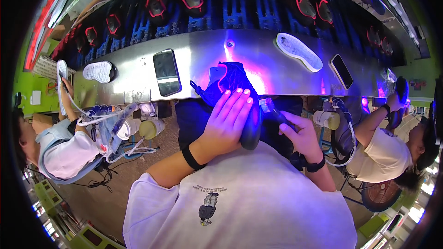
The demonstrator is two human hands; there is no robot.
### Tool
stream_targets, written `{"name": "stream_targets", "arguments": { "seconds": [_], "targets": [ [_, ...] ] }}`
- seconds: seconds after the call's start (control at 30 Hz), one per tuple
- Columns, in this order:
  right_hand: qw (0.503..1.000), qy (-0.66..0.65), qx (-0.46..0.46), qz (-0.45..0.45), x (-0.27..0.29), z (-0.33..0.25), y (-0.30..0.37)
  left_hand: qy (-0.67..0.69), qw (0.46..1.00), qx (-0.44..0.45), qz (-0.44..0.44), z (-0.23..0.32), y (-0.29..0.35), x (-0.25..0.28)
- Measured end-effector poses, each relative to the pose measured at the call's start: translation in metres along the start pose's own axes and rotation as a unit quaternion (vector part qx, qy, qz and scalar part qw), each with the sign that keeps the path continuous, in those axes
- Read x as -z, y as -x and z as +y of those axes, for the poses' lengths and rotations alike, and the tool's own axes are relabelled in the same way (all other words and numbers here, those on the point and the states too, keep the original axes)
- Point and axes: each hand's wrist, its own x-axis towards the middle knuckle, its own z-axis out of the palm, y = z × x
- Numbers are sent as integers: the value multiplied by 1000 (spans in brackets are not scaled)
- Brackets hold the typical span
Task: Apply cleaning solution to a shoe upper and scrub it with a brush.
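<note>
Under the straight-fingered left hand [227, 122], a dark shoe [236, 76], held, right hand [301, 134] beside it, gripping a small tool [277, 114].

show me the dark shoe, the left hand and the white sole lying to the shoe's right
Dark shoe [239, 77], head view: on its upper
Left hand [224, 127], head view: on its back
White sole [299, 52], head view: on its middle

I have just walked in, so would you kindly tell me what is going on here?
A person's left hand lies across a dark shoe, lit blue-violet, at the edge of a metal bench. The right hand holds a dark-handled tool close beside the shoe; whether they touch is unclear. A white shoe sole and a smartphone lie farther right on the bench. Co-workers are on both sides.
</note>
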Motion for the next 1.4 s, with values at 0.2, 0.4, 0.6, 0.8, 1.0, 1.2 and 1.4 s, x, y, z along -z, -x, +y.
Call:
{"name": "stream_targets", "arguments": {
  "seconds": [0.2,0.4,0.6,0.8,1.0,1.2,1.4],
  "targets": [
    [999,-16,29,33,12,2,10,13,1000,17,-10,18,-27,5],
    [996,-88,-9,28,21,8,25,-24,999,29,6,27,-48,-5],
    [990,-131,-6,47,28,13,48,-55,998,39,17,29,-72,-20],
    [978,-108,-6,177,26,-1,49,-89,994,57,29,29,-104,-28],
    [940,237,120,216,53,-49,25,-19,997,81,3,14,-128,-21],
    [932,292,143,163,64,-72,-20,35,995,92,29,-25,-144,-9],
    [922,254,204,208,53,-59,-73,-27,992,111,-49,-57,-142,9]
  ]
}}
